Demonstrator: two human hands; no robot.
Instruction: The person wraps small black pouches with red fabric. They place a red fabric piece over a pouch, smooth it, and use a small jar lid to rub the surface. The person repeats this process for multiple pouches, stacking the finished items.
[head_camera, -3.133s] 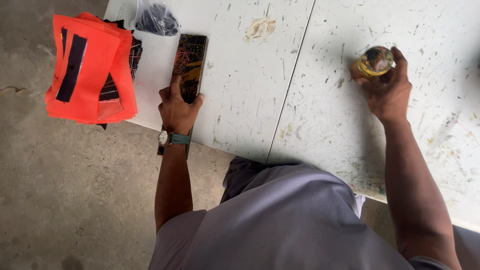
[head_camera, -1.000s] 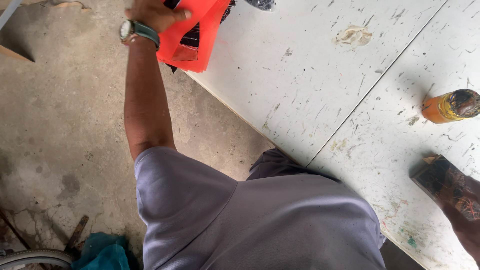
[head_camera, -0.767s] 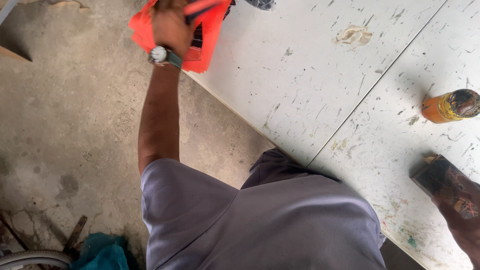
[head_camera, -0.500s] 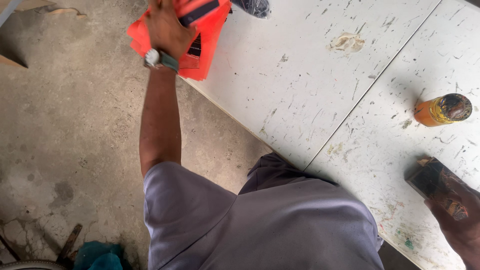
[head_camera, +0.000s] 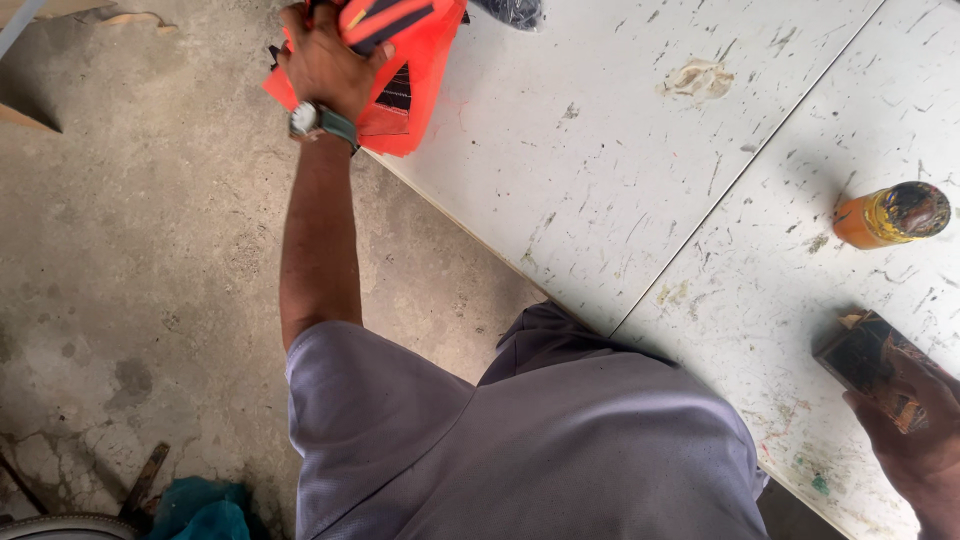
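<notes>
My left hand (head_camera: 325, 62), with a watch on the wrist, grips a stack of orange cardboard pieces with dark markings (head_camera: 405, 75) at the far left corner of the white table (head_camera: 600, 180). At the lower right, my right hand (head_camera: 915, 440) holds a dark flat rectangular block (head_camera: 868, 362) just above the table's near edge. A small yellow-orange bottle (head_camera: 890, 215) stands on the table beyond that block, apart from my right hand.
The table top is scratched and stained, with a seam running diagonally. A dark plastic bag (head_camera: 510, 10) lies at the top edge beside the orange stack. Concrete floor lies to the left, with a teal cloth (head_camera: 200, 510) and a wheel's rim at the bottom left.
My left hand left the dark block, reached to the orange stack and closed on it. My right hand let go of the bottle and now holds the dark block at the lower right.
</notes>
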